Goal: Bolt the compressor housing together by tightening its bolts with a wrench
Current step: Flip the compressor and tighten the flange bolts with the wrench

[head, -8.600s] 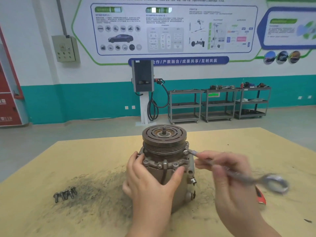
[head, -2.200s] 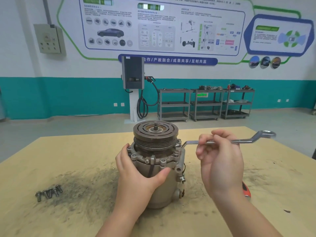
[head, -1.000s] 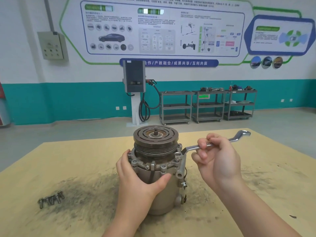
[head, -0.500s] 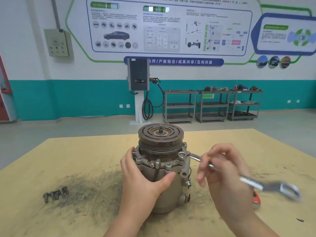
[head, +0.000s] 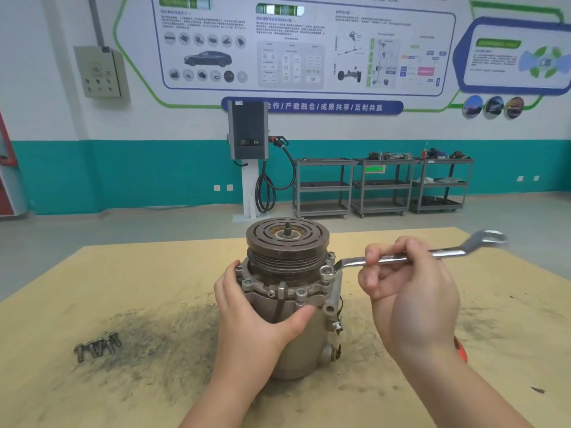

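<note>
A person's right hand curls its fingers around the shank of a long, bright steel double-ended ring wrench, whose near ring sits down over a bolt on the right edge of the flange; the grip falls near the middle of the shank, and the far ring, blurred, points away to the right. The left hand wraps the near side of the upright grey cast-metal compressor housing, thumb pressed across its front and fingers hidden round the back, apparently to brace the body so that it does not turn with the wrench. The housing stands on end near the middle of a yellow board worktop, its dark grooved pulley uppermost, which leaves the ring of flange bolts open to the tool from the side. A dark sooty smear stains the board to its left, where several loose steel bolts lie in a row, well apart from the work and seemingly waiting their turn. A red-orange object shows just behind the right wrist, mostly hidden. Beyond the table stand a charging post and grey shelf trolleys against a teal-banded wall.
</note>
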Motion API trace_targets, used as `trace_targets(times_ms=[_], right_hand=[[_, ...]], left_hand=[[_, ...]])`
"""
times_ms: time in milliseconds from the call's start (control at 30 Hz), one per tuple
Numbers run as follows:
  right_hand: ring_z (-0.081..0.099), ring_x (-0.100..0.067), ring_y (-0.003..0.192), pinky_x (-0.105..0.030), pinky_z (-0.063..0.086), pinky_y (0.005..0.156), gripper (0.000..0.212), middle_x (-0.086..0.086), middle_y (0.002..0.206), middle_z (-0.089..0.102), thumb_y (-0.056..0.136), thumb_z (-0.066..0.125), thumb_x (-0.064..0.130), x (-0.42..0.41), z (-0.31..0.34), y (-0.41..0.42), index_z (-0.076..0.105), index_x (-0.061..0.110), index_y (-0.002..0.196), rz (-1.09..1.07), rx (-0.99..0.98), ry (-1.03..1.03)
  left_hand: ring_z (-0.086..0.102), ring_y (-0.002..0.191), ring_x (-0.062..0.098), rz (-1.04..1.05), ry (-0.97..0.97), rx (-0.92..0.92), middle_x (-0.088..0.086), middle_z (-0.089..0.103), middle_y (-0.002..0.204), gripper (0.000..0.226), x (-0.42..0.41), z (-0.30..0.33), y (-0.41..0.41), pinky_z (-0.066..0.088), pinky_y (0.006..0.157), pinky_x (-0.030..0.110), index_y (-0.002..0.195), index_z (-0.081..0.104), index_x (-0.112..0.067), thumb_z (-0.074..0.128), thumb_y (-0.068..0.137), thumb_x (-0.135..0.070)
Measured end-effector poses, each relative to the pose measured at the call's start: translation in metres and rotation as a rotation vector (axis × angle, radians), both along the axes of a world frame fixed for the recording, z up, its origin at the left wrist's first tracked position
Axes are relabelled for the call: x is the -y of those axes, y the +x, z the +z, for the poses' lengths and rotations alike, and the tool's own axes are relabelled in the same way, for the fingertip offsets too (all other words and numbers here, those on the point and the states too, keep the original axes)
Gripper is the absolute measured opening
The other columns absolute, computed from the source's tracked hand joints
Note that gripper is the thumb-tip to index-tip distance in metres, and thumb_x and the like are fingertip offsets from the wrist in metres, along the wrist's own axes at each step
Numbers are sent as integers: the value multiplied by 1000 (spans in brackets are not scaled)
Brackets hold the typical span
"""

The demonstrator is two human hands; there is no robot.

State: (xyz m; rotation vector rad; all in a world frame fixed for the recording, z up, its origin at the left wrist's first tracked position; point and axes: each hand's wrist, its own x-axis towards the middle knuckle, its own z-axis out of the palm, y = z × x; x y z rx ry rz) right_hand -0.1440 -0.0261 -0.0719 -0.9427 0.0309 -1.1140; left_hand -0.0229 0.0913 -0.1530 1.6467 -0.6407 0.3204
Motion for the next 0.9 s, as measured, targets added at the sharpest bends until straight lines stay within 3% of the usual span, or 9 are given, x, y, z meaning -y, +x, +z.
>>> trace_targets(times_ms=[133, 300, 367, 433, 500, 567, 667, 767, 900], right_hand=[[33, -16, 38, -22, 28, 39, 24, -8, 56, 52, 96, 31, 4, 17, 1, 13, 38, 13, 75, 119, -75, 236], [39, -17, 38, -20, 32, 39, 26, -8, 58, 54, 97, 32, 9, 9, -9, 11, 41, 14, 73, 25, -4, 141], [54, -20, 44, -23, 44, 44, 28, -7, 67, 62, 99, 37, 22, -9, -28, 6, 50, 21, 75, -133, 99, -106], [66, -21, 63, -30, 54, 60, 28, -1, 84, 67, 101, 43, 37, -29, -46, 5, 60, 28, 81, -345, 87, -536], [66, -20, 85, -31, 54, 77, 35, -3, 96, 65, 101, 48, 38, -40, -57, 9, 67, 15, 84, -516, -30, -997], [62, -18, 90, -27, 51, 80, 39, -6, 97, 63, 101, 49, 34, -43, -53, 9, 67, 4, 83, -593, -75, -1147], [61, -19, 84, -24, 48, 76, 32, -7, 90, 62, 104, 43, 31, -42, -34, 4, 59, 10, 86, -532, 104, -993], [56, -19, 60, -25, 45, 62, 29, -2, 79, 62, 102, 39, 28, -29, -14, -3, 57, 31, 79, -334, 208, -533], [44, -18, 46, -22, 37, 47, 40, -4, 61, 58, 100, 35, 13, -7, -1, 1, 51, 19, 64, -13, 61, 41]], left_hand=[[23, 113, -36, -3, -9, 3, -34, 26, 117, 123, 0, 1, -1, 30, 81, -4, 146, 21, -38, 71, 40, -77], [22, 111, -38, -2, -18, 15, -36, 25, 114, 121, 0, 2, -1, 26, 79, -11, 145, 22, -39, 70, 41, -78], [26, 111, -35, 3, -17, 19, -35, 25, 115, 121, 0, 1, -1, 27, 80, -9, 145, 22, -39, 69, 41, -79], [35, 110, -21, 10, -20, 12, -31, 26, 119, 122, 1, 0, 0, 29, 85, -1, 146, 23, -35, 69, 41, -77], [40, 108, -18, 15, -29, 0, -25, 29, 118, 120, 2, 0, 1, 33, 85, 3, 147, 26, -27, 67, 43, -71], [40, 99, -27, 14, -40, -18, -20, 29, 118, 115, 2, 2, 0, 37, 77, 0, 147, 29, -22, 58, 45, -66], [39, 104, -21, -3, -26, -13, -25, 29, 121, 121, 1, 3, -3, 36, 82, 6, 147, 25, -30, 66, 42, -73], [28, 107, -34, 1, -5, 11, -34, 25, 113, 124, 1, 3, -3, 31, 80, 0, 146, 22, -35, 70, 39, -75], [31, 107, -18, 6, 13, 2, -35, 23, 109, 126, 1, 2, -1, 26, 80, -2, 148, 22, -33, 69, 39, -76]])
